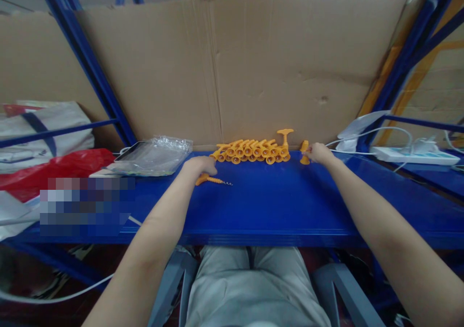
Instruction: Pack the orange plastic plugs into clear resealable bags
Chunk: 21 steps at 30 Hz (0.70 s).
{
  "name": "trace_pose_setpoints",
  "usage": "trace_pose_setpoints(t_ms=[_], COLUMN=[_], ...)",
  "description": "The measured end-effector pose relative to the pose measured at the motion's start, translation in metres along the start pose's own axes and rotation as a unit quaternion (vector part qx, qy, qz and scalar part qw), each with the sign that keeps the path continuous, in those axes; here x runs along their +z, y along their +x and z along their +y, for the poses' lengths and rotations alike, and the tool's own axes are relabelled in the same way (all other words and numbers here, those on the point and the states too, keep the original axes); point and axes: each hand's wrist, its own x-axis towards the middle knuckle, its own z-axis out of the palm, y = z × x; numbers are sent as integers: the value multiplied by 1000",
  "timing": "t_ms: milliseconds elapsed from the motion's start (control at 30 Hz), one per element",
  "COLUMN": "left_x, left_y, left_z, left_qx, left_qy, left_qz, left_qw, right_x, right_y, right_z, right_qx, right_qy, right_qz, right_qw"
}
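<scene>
Orange plastic corkscrews (250,151) with bell-shaped ends lie stacked in a row against the cardboard, most bells facing me. At the right end, one corkscrew with a T-shaped handle (285,137) stands upright above the others. My left hand (203,164) is at the row's left end, its fingers curled by the leftmost bell; what they hold is hidden. Just below that hand lies a corkscrew with a bare metal spiral (214,179), pointing right. To the right of the row, my right hand (319,153) pinches an upright orange bell-shaped piece (304,159).
A blue shelf top (261,206) runs under everything, with a cardboard sheet (271,66) behind. Clear plastic bags (155,155) and a red bag (61,170) lie at left. At right are a white power strip (416,156) and cables. Blue posts (90,66) flank the cardboard.
</scene>
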Motion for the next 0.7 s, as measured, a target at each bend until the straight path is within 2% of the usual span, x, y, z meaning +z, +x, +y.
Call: trace_pose_setpoints(t_ms=[200,333,533,633,700], left_x=[-1,-1,8,14,17], left_y=[-1,-5,8,16,18], left_z=[-7,-2,17,23,25], left_qx=[19,15,42,52,58], left_qy=[-32,-4,58,44,22], left_qz=[-22,-22,26,73,82], left_qw=[999,1000,997,995,995], right_x=[0,0,9,17,22], right_y=[-11,-11,-6,-2,-1], right_z=[-2,-4,1,3,3], right_qx=[-23,-21,-19,-40,-57], right_qy=[-8,-10,64,103,107], right_qz=[9,12,11,8,3], right_qw=[1000,1000,998,994,993])
